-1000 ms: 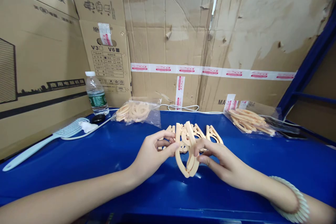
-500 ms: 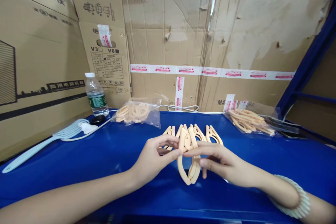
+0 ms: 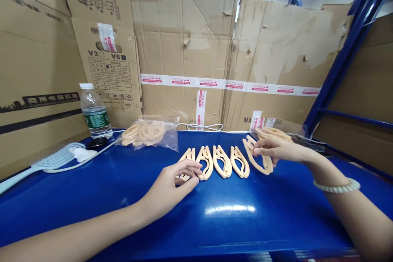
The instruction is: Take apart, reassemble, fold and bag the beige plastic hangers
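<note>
My right hand [image 3: 279,149] grips a folded beige folding hanger [image 3: 264,169] between thumb and fingers, at the right end of a row of similar hangers. It is tilted, its lower end against or just over the blue tabletop. To its left, several folded hangers, one of them the middle hanger [image 3: 216,159], lie side by side with their narrow ends away from me. My left hand [image 3: 172,184] hovers by the row's left end, fingers loosely bent and apart from the thumb, holding nothing. It partly hides the leftmost hanger [image 3: 188,156].
A clear bag of beige parts [image 3: 150,133] lies at the back left, another bag [image 3: 272,132] behind my right hand. A water bottle [image 3: 95,116], a black lid [image 3: 97,143] and a pale blue brush [image 3: 58,157] are at left. Cardboard [image 3: 184,49] walls the back.
My right hand has carried the hanger from in front of me to the row's right end. My left hand has let go of it and drawn slightly left. The view has shifted right.
</note>
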Demonstrator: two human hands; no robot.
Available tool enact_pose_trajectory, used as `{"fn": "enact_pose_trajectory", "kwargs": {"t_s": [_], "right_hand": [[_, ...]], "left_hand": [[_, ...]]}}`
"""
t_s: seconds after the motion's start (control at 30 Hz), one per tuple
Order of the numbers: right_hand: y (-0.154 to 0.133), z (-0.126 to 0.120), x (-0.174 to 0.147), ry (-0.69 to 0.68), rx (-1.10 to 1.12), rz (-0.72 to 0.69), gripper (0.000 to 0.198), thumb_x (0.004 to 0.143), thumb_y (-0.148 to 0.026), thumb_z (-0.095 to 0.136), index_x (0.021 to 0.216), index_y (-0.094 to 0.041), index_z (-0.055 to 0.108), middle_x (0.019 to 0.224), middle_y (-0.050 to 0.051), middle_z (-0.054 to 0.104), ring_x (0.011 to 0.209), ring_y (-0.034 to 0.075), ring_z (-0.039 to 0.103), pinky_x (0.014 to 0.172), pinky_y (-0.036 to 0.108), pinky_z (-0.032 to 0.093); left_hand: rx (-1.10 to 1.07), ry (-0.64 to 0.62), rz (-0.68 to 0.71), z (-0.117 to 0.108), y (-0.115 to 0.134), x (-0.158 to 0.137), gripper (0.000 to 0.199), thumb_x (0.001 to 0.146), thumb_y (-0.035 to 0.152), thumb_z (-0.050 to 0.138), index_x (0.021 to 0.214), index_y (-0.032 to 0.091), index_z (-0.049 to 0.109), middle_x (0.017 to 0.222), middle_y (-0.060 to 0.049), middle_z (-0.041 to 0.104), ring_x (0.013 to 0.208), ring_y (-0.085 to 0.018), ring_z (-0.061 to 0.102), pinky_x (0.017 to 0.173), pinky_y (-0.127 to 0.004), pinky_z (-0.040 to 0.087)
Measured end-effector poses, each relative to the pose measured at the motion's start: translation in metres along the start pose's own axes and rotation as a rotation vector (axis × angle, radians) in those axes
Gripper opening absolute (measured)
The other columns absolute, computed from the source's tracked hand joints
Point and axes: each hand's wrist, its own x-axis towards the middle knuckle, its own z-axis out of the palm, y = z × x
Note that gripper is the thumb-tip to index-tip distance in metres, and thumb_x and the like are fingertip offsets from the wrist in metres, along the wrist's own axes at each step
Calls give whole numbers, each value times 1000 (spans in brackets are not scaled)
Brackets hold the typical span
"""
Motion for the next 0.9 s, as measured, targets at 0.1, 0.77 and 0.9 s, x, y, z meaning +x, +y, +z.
{"fn": "enact_pose_trajectory", "kwargs": {"t_s": [0.1,0.77,0.9], "right_hand": [[9,-1,3,-41,-17,131,41,78,-59,64,87,-18,61,80,5,57,77,23,63,48,26,53],[-17,38,-16,182,-465,-138,46,95,-54,40,123,-20,50,115,15,60,105,31,60,93,48,47],[-34,88,-21,211,-551,-208,73,91,-70,39,150,-28,30,156,17,22,142,41,17,108,67,19]], "left_hand": [[25,-10,12,-1,0,0,26,83,31,59,106,21,65,100,-7,72,96,-23,66,79,-33,55],[732,-73,281,-1,-7,-9,47,88,37,54,134,28,50,148,-10,42,140,-38,29,112,-61,24],[842,-149,180,7,-12,-8,63,90,53,49,148,38,30,162,-9,6,145,-45,4,105,-76,12]]}}
